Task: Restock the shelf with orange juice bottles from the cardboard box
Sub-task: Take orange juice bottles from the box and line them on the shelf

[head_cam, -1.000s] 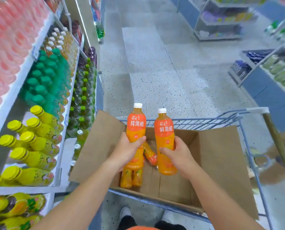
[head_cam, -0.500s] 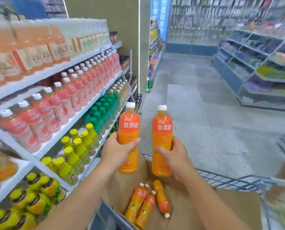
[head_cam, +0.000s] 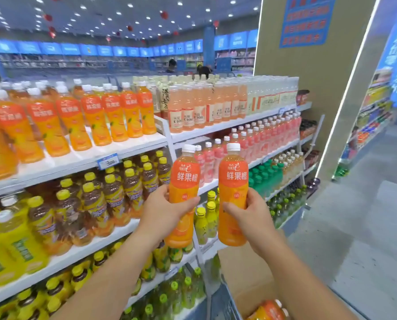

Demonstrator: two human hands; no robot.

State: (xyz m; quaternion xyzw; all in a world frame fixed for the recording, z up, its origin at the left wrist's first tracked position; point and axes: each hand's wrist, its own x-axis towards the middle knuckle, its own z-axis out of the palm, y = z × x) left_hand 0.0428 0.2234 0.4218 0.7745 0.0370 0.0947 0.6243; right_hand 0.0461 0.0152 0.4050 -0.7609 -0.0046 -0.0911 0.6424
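Your left hand (head_cam: 162, 213) held left bottle (head_cam: 184, 181), right hand (head_cam: 250, 215) right bottle (head_cam: 233, 181), side by side before the shelf (head_cam: 128, 153); cardboard box (head_cam: 246, 273) sat below right, spare bottle (head_cam: 269, 310) inside.

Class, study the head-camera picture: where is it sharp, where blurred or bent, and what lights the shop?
Head view: the white-capped orange juice bottle in the left hand and its twin in the right hand are sharp; the shelved orange bottles at far left smear and stretch; small ceiling lamps light evenly.
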